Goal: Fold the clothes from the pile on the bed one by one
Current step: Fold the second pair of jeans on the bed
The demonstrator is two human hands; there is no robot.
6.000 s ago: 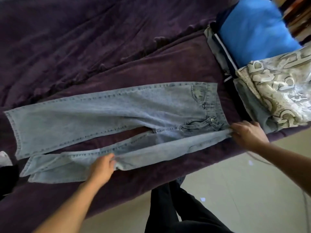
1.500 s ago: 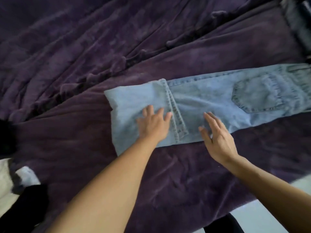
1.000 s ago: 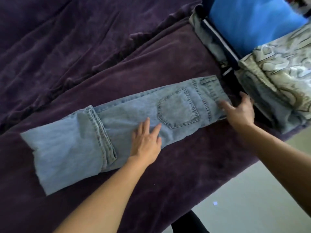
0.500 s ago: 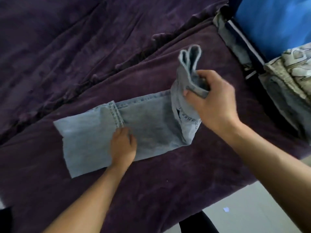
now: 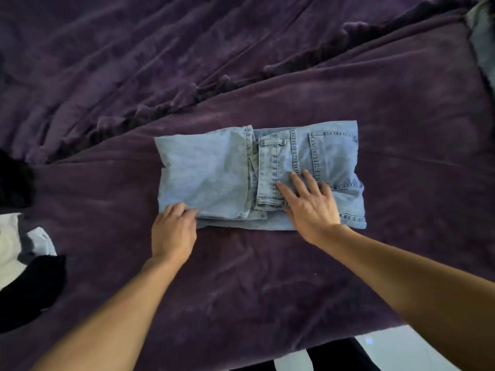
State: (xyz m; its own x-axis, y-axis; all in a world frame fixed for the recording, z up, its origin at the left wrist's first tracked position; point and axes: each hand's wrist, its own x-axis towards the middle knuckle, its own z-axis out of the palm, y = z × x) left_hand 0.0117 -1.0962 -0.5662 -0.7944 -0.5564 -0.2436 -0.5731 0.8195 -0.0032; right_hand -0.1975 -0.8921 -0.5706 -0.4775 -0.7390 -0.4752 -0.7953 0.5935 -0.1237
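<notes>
A bed (image 5: pixel 267 277) covered with a dark purple plush blanket fills nearly the whole frame. The blanket is creased into long ridges across the upper half and lies smoother in the lower half.

The jeans (image 5: pixel 214 178), light blue denim, lie flat on the blanket just right of the frame's centre. They are folded into a compact rectangle, with a plain panel on the left, the waistband and a belt loop running down the middle, and a back pocket on the right.

Two bare forearms reach in from the bottom edge. The right hand (image 5: pixel 310 207) lies on the lower middle of the jeans with its grip wide, fingers straight and spread, pressing on the waistband area. The left hand (image 5: pixel 172 231) is at the lower left corner of the jeans with its grip narrow, fingers curled onto the edge of the folded layers.

At the left edge of the frame lie black and white clothes (image 5: pixel 16 250). A strip of pale floor (image 5: pixel 401 352) shows at the lower right.
</notes>
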